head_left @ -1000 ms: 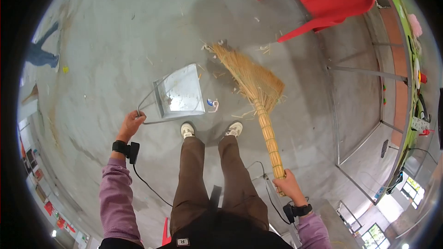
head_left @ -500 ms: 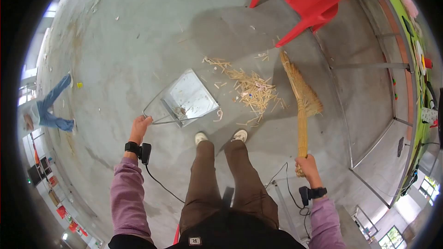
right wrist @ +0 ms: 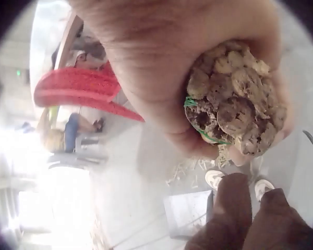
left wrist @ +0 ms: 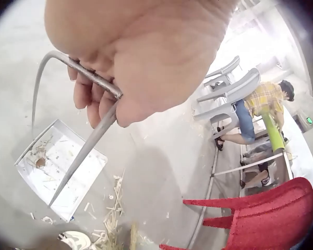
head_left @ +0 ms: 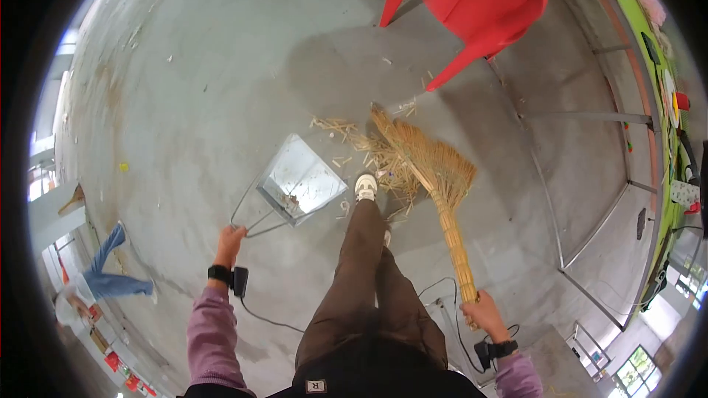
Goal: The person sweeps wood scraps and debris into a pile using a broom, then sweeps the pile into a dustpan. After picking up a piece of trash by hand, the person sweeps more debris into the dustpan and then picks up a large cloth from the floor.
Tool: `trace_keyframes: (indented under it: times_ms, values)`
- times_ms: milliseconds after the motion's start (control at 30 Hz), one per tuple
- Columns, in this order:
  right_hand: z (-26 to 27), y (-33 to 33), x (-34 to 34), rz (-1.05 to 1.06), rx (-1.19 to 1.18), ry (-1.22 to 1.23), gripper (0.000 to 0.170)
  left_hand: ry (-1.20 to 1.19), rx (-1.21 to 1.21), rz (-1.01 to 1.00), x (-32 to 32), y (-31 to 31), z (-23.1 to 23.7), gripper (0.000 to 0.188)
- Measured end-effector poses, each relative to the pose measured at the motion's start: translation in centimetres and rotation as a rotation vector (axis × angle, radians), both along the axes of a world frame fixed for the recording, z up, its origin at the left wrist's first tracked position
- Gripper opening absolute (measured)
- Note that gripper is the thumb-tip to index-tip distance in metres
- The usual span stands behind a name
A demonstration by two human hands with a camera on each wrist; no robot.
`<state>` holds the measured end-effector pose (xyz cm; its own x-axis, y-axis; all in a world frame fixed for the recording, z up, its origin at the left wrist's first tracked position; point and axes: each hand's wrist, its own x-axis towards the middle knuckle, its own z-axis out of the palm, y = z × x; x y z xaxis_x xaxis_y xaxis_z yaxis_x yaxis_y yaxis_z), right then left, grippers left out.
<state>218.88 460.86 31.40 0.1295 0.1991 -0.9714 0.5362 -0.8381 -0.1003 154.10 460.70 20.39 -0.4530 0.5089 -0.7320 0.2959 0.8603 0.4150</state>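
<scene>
My left hand (head_left: 231, 245) grips the wire handle (left wrist: 86, 148) of a metal dustpan (head_left: 304, 180), whose pan lies on the floor ahead with a little debris at its back. In the head view my right hand (head_left: 484, 312) holds a straw broom (head_left: 451, 232) by the end of its bound handle. The broom's bristles (head_left: 435, 158) fan out on the floor over the right side of a pile of short straw-coloured pieces (head_left: 376, 149). In the right wrist view, fingers wrap round the cut handle end (right wrist: 235, 104). The pile lies right of the dustpan's open edge.
A red plastic chair (head_left: 479, 0) stands beyond the pile at the upper right. Metal frame bars (head_left: 542, 199) run along the right. Another person (head_left: 110, 273) is at the far left. My shoe (head_left: 366, 186) is between the dustpan and the pile.
The broom swung right, off the pile, then came back left onto its right side. One foot stepped forward beside the dustpan. The left hand keeps its hold on the dustpan handle.
</scene>
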Motion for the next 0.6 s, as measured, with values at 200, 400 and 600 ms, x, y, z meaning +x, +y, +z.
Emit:
trace_keyframes:
  times_ms: [200,400,600]
  values:
    - [3.8,2.3,-0.4,-0.058,-0.014,-0.014,0.037,0.447,-0.025,-0.546,-0.6,3.2,1.5,0.026]
    - [5.4,9.5,-3.6,0.175,0.003,0.075,0.032,0.134,0.3,-0.429,10.5,14.4,3.5,0.014]
    - [-1.8,18.8,-11.5,0.224,-0.048,0.296,0.039,-0.635,0.158,-0.404,26.8,18.3,-2.6,0.031]
